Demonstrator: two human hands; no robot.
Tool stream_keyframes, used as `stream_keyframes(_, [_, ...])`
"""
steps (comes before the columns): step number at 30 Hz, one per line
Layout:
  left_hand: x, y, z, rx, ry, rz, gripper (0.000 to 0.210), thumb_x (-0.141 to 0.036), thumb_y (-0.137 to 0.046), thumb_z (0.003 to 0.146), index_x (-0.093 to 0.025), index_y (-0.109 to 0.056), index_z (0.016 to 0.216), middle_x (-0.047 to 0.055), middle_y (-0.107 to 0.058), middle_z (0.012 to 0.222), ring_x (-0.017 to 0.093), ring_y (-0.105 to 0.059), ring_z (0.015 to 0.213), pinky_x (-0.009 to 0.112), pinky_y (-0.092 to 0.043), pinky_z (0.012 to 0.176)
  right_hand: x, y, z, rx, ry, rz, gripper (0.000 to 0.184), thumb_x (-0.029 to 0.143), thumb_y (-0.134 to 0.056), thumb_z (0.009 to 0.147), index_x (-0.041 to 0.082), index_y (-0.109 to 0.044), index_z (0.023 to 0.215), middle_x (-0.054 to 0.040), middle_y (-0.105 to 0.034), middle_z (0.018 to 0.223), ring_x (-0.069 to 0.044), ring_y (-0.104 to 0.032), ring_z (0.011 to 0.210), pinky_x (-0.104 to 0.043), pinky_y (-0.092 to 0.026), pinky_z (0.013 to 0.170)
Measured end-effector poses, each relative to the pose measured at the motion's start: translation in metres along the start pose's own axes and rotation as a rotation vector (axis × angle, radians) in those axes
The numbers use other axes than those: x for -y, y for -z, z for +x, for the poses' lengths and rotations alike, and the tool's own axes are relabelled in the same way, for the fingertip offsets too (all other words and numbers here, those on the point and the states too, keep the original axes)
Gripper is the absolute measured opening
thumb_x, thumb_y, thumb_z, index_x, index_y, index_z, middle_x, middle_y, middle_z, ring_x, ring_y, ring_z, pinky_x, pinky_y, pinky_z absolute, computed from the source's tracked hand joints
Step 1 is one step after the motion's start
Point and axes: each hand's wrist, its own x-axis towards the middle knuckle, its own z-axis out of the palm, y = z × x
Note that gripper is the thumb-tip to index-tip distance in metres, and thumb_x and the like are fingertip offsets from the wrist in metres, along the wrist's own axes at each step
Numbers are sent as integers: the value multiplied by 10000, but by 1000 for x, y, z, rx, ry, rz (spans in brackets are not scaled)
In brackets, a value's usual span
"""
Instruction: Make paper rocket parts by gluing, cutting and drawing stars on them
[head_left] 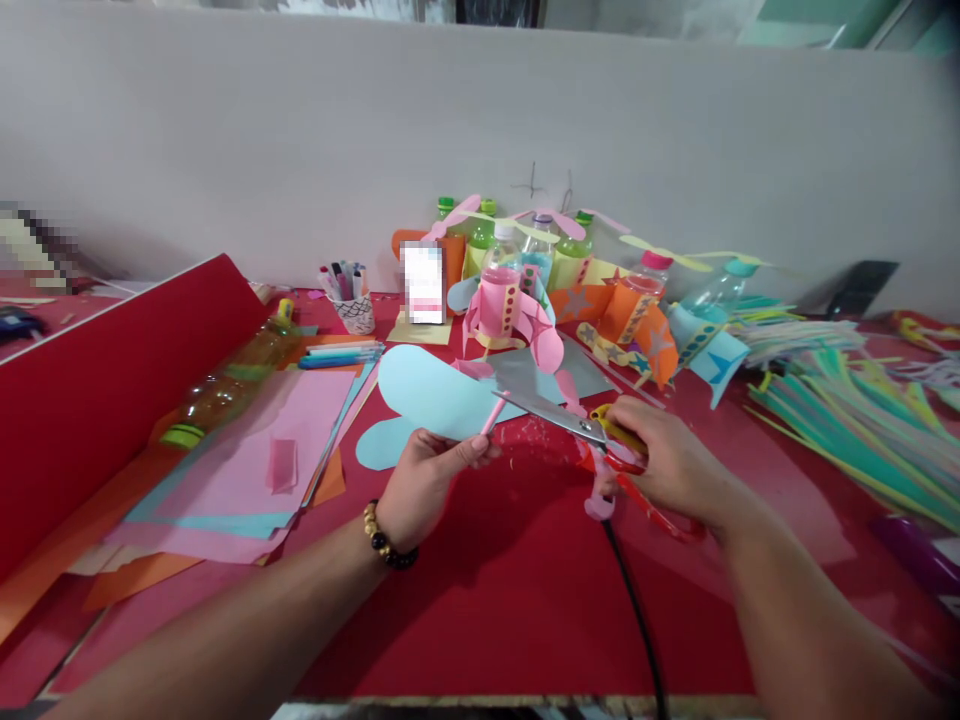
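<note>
My left hand (431, 475), wearing a beaded bracelet, is closed on a short pink straw (496, 412) between thumb and fingers. In my right hand (664, 465) are scissors (559, 413) with red and yellow handles, their blades reaching left to the straw's upper end. Whether the blades are fully closed cannot be made out. Light-blue paper cutouts (427, 395) with rounded lobes lie on the red table just beyond my left hand. Under the scissors rests a pink glue gun (599, 503), partly hidden, its black cord running to the front edge.
Decorated bottles with paper propellers, such as a pink one (499, 300), stand along the back. Left are stacked coloured sheets (225, 470), a clear bottle (232, 385), a pen cup (355, 313) and a propped phone (424, 283). Bundled straws (847, 430) lie right.
</note>
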Motion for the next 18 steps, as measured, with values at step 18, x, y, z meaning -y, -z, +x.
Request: stream_keyframes(18, [1, -1, 0, 22, -6, -67, 180, -309, -788, 725, -139, -732, 710, 50, -715, 697, 134, -602, 657, 252, -489, 690, 12, 4, -4, 40, -43, 92, 259, 220, -665, 661, 236, -409, 690, 2, -578, 752, -163, -563, 667, -266, -408, 598])
